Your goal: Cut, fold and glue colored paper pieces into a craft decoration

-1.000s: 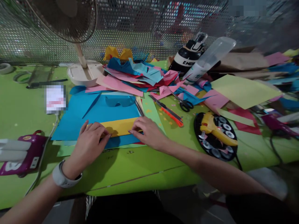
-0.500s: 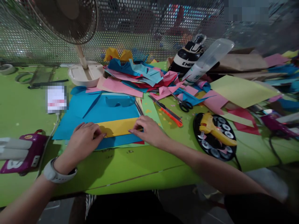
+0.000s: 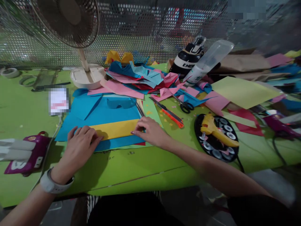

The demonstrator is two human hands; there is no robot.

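Note:
A folded yellow paper strip [image 3: 116,129] lies on blue paper sheets [image 3: 101,113] on the green table [image 3: 131,166]. My left hand [image 3: 80,146], with a white watch on the wrist, rests flat on the strip's left end, fingers stretched out. My right hand [image 3: 150,131] presses the strip's right end, fingers held together on the paper edge.
A heap of coloured paper scraps [image 3: 141,78] lies behind. An orange utility knife [image 3: 170,113], scissors [image 3: 185,106], a yellow glue gun [image 3: 217,130] on a black tray, a fan base [image 3: 87,75], bottles [image 3: 199,61], and a purple glue gun [image 3: 25,153] surround the sheets.
My left hand has slid leftward along the yellow strip, uncovering more of it. My right hand has stayed at the right end.

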